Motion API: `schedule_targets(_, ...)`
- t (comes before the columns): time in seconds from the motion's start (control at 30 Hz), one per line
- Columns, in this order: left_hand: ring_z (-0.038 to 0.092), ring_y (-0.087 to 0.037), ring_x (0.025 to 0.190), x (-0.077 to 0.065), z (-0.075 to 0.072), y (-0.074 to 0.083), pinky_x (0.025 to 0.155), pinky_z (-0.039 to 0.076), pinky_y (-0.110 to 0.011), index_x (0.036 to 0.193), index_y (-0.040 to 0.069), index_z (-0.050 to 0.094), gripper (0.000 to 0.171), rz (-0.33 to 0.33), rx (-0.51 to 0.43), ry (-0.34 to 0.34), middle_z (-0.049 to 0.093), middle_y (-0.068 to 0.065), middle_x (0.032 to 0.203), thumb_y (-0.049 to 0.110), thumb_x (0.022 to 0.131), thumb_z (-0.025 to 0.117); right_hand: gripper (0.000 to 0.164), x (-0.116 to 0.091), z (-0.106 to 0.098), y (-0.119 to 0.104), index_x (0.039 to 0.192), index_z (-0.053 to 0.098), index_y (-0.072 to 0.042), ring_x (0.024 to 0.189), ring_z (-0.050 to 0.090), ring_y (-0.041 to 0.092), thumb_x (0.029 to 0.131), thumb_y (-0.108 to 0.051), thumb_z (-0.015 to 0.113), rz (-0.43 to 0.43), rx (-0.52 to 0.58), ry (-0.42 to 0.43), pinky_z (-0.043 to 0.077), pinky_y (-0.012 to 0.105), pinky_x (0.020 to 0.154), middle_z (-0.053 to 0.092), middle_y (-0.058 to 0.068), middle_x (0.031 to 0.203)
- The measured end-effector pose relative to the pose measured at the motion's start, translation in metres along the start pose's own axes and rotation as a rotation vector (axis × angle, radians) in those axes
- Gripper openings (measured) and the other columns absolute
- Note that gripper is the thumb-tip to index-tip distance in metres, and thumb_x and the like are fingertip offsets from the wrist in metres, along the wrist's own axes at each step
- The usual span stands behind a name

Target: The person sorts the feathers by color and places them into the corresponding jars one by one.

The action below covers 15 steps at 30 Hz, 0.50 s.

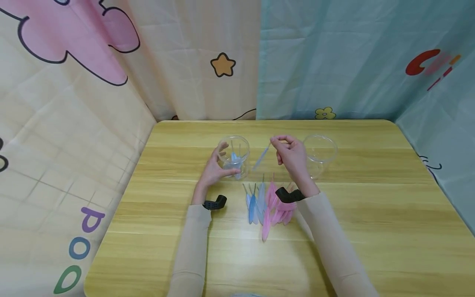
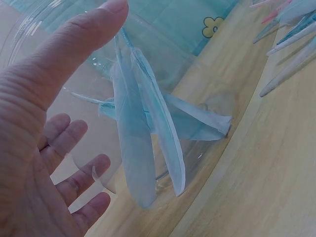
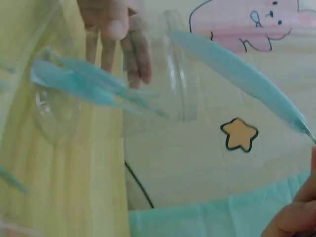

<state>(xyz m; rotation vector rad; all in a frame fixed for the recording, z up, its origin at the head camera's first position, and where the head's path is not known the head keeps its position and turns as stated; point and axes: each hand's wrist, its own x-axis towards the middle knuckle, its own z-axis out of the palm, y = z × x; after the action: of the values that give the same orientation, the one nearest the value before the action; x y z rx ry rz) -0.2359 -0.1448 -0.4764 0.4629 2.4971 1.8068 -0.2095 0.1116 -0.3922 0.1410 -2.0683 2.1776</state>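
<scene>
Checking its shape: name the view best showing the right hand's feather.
The right wrist view: the blue feather looms large there, its broad side showing. The head view shows it small and slim, pinched by the right hand. The left wrist view shows feathers in a clear cup; I cannot pick out the held one.

There are two clear cups [image 1: 321, 160], one left hand [image 1: 214, 170], one right hand [image 1: 293, 159], two wrist cameras [image 1: 215, 203] and one table [image 1: 371, 177]. Blue feathers [image 1: 252, 208] and pink feathers [image 1: 266, 227] each number several, overlapping.
</scene>
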Motion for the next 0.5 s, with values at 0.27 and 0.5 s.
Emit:
schedule_targets(0.27,0.032,-0.025,0.132,0.000,0.000,0.000,0.101,0.029,-0.056,0.150,0.017,0.026,0.105,0.005,-0.007,0.005,0.032,0.005,0.148,0.027,0.066,0.088,0.014,0.017,0.034,-0.014,0.096,0.061,-0.003,0.038,0.040,0.014,0.092,-0.017,0.064,-0.235,0.077,0.000,0.037,0.023,0.036,0.045,0.005,0.048)
schedule_targets(0.5,0.032,-0.024,0.132,-0.001,0.001,0.001,0.102,0.029,-0.053,0.150,0.016,0.025,0.103,0.004,-0.013,0.006,0.032,0.006,0.148,0.025,0.068,0.088,0.024,0.023,0.052,-0.006,0.101,0.063,-0.002,0.037,0.041,0.023,0.092,-0.024,0.064,-0.244,-0.107,-0.084,0.039,0.027,0.038,0.047,0.015,0.052)
